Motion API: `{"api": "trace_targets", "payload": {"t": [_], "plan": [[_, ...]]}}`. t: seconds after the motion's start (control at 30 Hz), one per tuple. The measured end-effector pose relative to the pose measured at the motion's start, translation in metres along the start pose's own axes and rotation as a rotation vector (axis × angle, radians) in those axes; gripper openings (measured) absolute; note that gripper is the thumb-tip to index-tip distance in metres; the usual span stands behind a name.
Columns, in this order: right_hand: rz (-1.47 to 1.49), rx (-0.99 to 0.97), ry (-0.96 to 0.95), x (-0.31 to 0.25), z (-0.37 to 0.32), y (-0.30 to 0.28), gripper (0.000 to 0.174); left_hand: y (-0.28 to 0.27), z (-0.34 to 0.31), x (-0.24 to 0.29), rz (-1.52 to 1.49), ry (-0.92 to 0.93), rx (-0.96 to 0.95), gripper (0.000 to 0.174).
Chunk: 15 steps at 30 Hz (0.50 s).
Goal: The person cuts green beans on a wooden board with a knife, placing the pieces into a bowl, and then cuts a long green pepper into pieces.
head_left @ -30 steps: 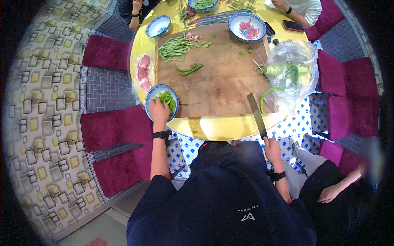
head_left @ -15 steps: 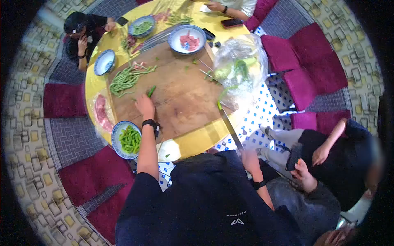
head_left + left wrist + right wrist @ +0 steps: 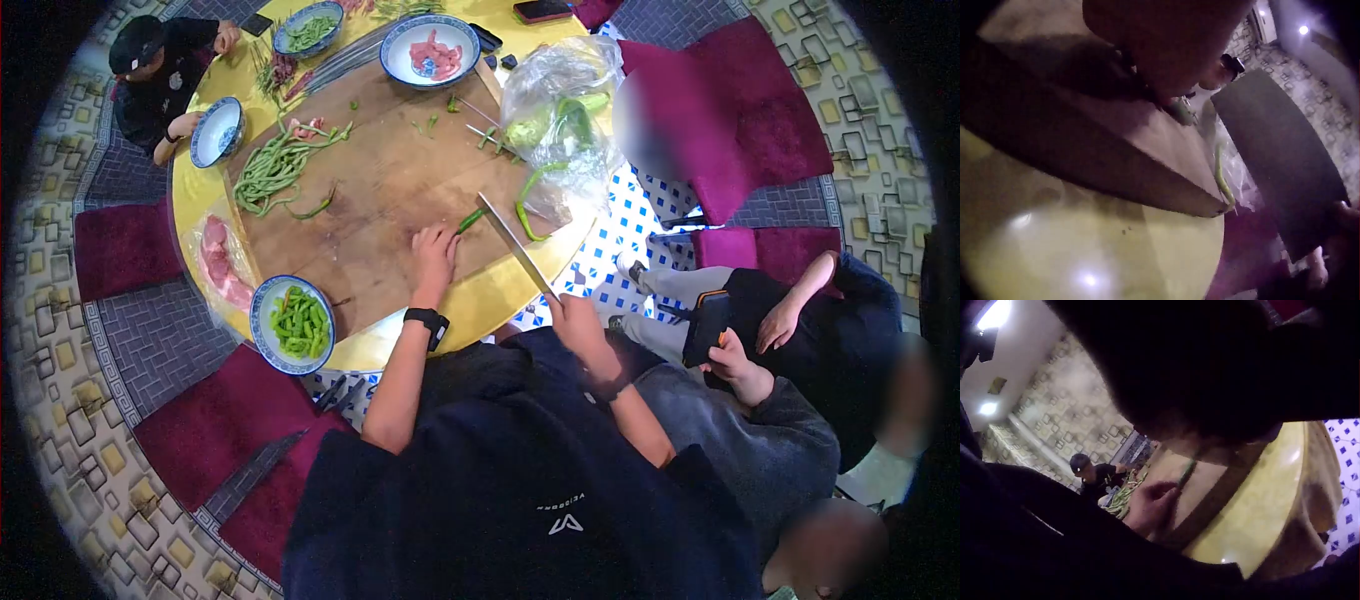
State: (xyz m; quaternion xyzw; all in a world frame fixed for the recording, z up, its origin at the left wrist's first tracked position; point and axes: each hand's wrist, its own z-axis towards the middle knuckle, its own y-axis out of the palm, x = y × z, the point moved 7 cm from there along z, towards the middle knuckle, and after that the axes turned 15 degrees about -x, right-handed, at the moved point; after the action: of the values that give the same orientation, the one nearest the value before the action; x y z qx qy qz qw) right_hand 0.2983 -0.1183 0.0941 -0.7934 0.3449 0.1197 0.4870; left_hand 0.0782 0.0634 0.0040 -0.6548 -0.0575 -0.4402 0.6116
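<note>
A green pepper (image 3: 472,220) lies near the front right of the wooden board (image 3: 370,235), its near end pinched by my left hand (image 3: 434,262). My right hand (image 3: 578,325) grips the handle of a large knife (image 3: 515,243), whose blade tip is at the pepper's far end. In the left wrist view the broad knife blade (image 3: 1279,156) stands beside the board, and the pepper (image 3: 1179,112) shows under the hand. The right wrist view has the left hand (image 3: 1152,503) holding the pepper (image 3: 1186,475). Another pepper (image 3: 318,207) rests by the long beans (image 3: 268,172).
A bowl of cut green peppers (image 3: 258,335) stands at the front left, by wrapped meat (image 3: 222,262). Farther back are a meat bowl (image 3: 388,70), an empty bowl (image 3: 200,150) and a plastic bag of vegetables (image 3: 555,120). A person (image 3: 150,80) sits at the left; others are at the right.
My left hand has gone from the bowl of cut peppers to the board, taken a pepper and brought it rightward. The knife has come over the board to the pepper. The head view has shifted.
</note>
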Motion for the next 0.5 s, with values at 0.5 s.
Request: {"api": "trace_targets", "payload": {"t": [0.5], "plan": [[-0.210, -0.099, 0.061, -0.064, 0.071, 0.040, 0.046, -0.018, -0.005, 0.005, -0.068, 0.064, 0.060, 0.010]]}}
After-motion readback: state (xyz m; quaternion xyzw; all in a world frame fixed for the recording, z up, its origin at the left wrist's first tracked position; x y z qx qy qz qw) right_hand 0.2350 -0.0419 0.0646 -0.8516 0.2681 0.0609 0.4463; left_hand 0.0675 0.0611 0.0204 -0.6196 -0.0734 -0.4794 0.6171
